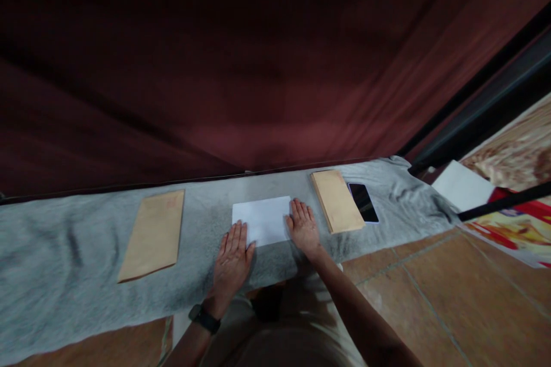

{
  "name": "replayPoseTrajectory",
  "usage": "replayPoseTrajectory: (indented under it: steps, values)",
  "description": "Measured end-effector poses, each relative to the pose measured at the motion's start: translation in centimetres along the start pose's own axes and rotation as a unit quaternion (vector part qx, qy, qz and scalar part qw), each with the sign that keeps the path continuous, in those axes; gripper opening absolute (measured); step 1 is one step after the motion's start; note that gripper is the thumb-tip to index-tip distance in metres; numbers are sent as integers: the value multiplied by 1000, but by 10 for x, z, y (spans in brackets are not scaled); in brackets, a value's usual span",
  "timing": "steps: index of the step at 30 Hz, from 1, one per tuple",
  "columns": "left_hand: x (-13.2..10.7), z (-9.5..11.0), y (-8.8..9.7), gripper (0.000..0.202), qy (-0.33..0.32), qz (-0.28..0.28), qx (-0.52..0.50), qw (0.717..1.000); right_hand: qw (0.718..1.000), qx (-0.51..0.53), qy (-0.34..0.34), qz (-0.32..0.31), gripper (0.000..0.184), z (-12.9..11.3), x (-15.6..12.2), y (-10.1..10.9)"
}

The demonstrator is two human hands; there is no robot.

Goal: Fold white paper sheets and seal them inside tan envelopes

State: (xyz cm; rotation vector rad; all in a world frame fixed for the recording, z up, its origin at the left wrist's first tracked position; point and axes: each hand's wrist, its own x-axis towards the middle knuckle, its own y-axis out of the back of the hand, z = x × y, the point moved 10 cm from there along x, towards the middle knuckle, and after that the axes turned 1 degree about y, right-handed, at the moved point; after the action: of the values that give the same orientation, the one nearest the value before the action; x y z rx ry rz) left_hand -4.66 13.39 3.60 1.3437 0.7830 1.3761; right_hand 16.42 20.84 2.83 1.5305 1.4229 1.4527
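Note:
A white sheet of paper [264, 219] lies flat on the grey cloth in front of me. My left hand [233, 255] rests with outstretched fingers on its lower left corner. At the right edge of the sheet, my right hand [303, 228] lies flat, fingers extended and touching the paper's side. Neither hand grips anything. To the left is a brown envelope [154, 235], lying at a slant. On the right, close to my right hand, sits a stack of brown envelopes [338, 200].
A phone [364, 202] with a dark screen lies right of the stack. The grey cloth [64, 252] covers a long narrow surface backed by a dark red curtain [258, 97]. Black metal bars [477, 86] and a colourful printed sheet [520, 229] are at the right, above a tiled floor [413, 287].

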Motion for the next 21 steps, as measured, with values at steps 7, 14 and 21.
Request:
replayPoseTrajectory:
  steps: [7,14,21]
  values:
    - [2,3,1,61,11,-14,-1,1000,1000,22,21,4,56,-17,-18,16]
    - [3,5,2,57,19,-35,-1,999,985,79,147,-38,51,-91,-60,7]
    - [2,5,2,57,17,-23,12,1000,991,63,119,-19,54,-70,-65,14]
